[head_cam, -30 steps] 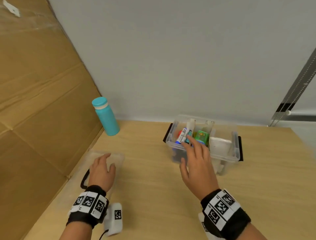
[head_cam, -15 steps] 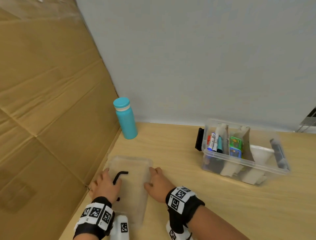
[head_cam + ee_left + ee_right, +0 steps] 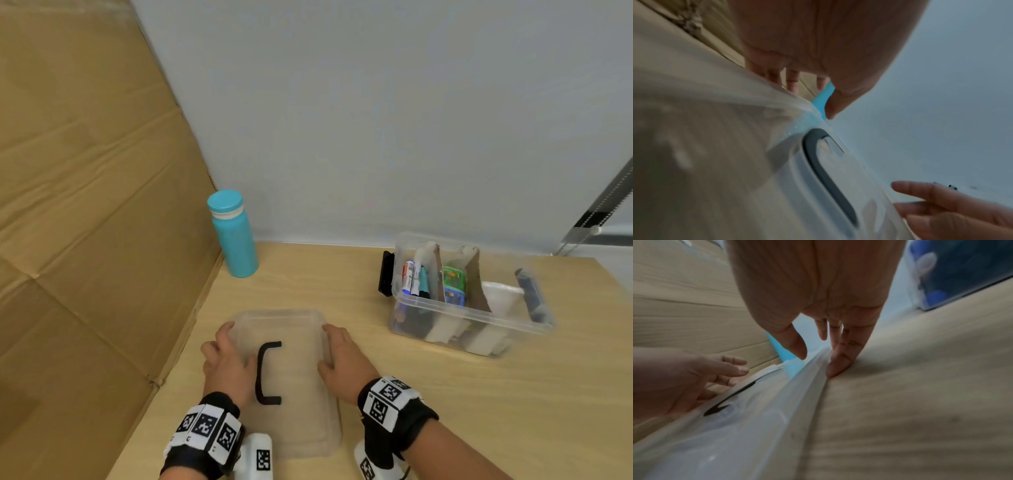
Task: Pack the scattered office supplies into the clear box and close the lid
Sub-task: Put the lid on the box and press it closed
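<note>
The clear lid (image 3: 291, 380) is lying flat on the wooden table (image 3: 445, 411), near the cardboard wall (image 3: 85, 240), with its black handle (image 3: 265, 371) facing up. The left hand (image 3: 226, 366) is holding the lid's left edge, with the fingers (image 3: 791, 79) bending over the rim and the thumb on top. The right hand (image 3: 342, 359) is holding the right edge; its fingertips (image 3: 838, 366) are pressing where the rim meets the table, and the thumb is hanging just above the lid. The wrist pictures are blurry, so it is hard to say if the lid is lifting at all. The clear box (image 3: 469, 298) is sitting well apart to the right, open on top. Inside it, markers (image 3: 412, 277) are standing in the left part, a green and blue pack (image 3: 454, 286) is standing in the middle part, and cardboard dividers (image 3: 476, 284) are splitting the spaces. A teal bottle (image 3: 234, 236) is standing upright in the far corner by the wall.
</note>
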`<action>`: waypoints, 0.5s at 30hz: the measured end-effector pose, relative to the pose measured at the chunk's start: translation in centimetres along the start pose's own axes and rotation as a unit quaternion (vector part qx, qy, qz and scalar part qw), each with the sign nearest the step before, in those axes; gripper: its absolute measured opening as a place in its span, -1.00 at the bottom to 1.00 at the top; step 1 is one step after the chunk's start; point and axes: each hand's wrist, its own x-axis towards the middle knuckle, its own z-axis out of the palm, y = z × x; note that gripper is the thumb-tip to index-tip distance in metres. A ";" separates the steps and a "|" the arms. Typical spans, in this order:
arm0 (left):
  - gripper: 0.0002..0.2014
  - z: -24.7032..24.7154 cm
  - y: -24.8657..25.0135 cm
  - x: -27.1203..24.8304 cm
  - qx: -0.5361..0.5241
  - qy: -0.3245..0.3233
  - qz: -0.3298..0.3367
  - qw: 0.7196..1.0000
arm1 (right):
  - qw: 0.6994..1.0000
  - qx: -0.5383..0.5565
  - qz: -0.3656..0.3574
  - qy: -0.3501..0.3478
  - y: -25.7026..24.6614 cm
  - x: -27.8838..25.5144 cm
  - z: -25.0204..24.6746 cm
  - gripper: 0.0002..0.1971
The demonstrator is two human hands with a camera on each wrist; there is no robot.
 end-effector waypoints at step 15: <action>-0.57 -0.4 13.9 -8.1 -0.217 -0.083 0.376 0.897 | 0.915 -0.168 -0.156 0.334 -1.9 -7.7 -13.4 -0.55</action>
